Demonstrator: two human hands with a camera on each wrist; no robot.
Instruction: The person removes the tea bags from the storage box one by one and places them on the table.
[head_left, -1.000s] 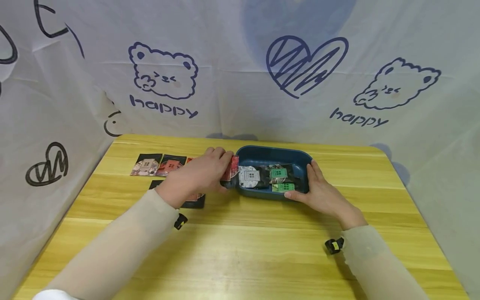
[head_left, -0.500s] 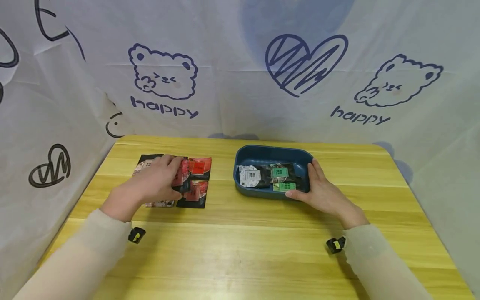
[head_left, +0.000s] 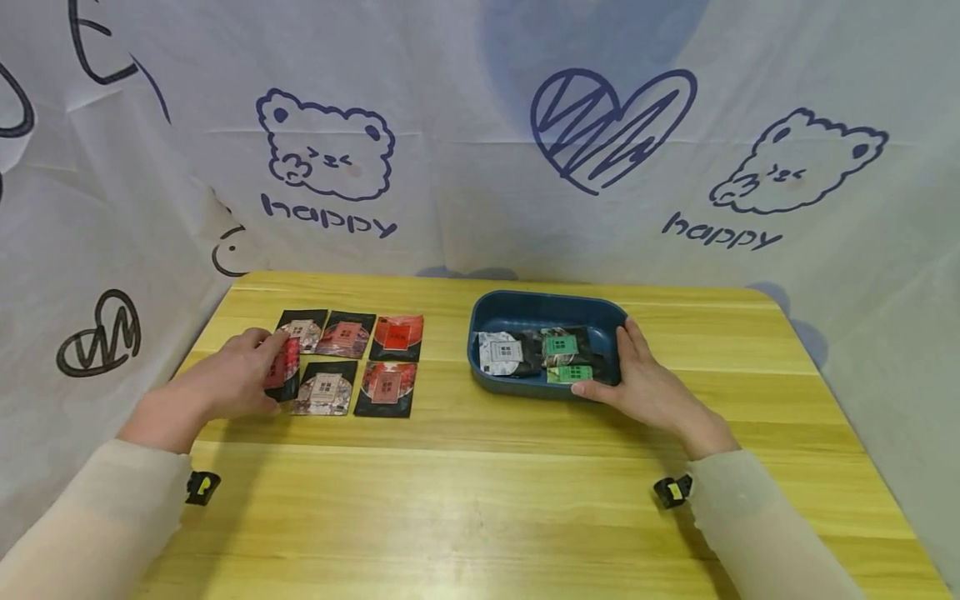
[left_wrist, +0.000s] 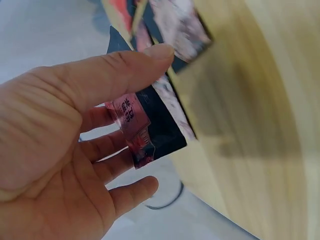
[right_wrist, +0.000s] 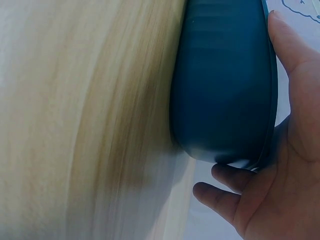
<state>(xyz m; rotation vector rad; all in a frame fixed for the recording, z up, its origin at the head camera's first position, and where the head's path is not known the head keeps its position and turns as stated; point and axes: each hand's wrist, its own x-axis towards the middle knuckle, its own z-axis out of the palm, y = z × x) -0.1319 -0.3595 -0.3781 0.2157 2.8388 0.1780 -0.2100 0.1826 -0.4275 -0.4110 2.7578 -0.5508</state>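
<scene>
In the head view, my left hand [head_left: 225, 377] pinches a black and red sachet [head_left: 285, 373] at the left end of the laid-out packets. The left wrist view shows its pink label [left_wrist: 131, 116] between thumb and fingers. Beside it, a floral sachet [head_left: 324, 388] lies flat on the table. My right hand [head_left: 651, 390] grips the right end of a dark blue plastic bin [head_left: 536, 304], thumb at the front rim and fingers around the end wall. Inside the bin lie a silver-white sachet [head_left: 500, 353] and green-labelled sachets [head_left: 560, 346].
More sachets lie in two rows: a pale one [head_left: 303, 325], a pink-labelled one [head_left: 347, 334], a red one [head_left: 397, 335] and another red-and-black one [head_left: 385, 390]. The wooden table [head_left: 465, 500] ends at a white printed cloth [head_left: 465, 192] behind.
My left hand has moved from the bin's left end across to the far left of the sachets, carrying the red and black sachet. My right hand stays at the bin.
</scene>
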